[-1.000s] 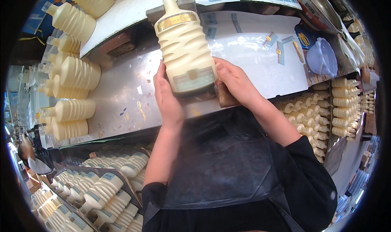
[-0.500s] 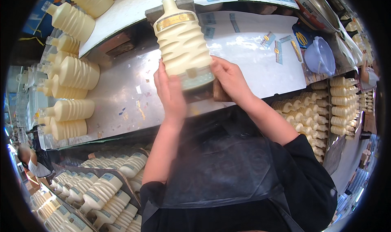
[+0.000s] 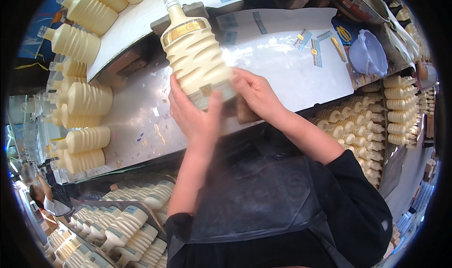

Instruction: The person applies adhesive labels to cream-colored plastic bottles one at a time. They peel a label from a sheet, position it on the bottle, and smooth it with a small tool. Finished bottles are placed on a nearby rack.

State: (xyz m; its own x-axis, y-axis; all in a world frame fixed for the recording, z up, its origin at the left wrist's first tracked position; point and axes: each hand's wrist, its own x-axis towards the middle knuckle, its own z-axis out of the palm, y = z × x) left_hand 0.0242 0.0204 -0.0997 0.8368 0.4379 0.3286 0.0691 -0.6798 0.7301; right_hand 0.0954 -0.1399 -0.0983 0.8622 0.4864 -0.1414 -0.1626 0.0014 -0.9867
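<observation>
The left hand [image 3: 190,117] cups the cream ribbed bottle [image 3: 193,61] low on its left side, thumb blurred across the lower label [image 3: 205,90]; the right hand [image 3: 258,96] clasps its opposite edge. To my eye, that label is being pressed on; next calls for even pressure outward, keeping it straight. Right of the bottle lie loose labels [image 3: 316,54]; left of it, more bottles [image 3: 92,98] line the tabletop [image 3: 134,110].

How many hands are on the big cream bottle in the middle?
2: the left hand at the lower left of the bottle, and the right hand at its lower right. No others show there, though the bottle's back is hidden.
</observation>
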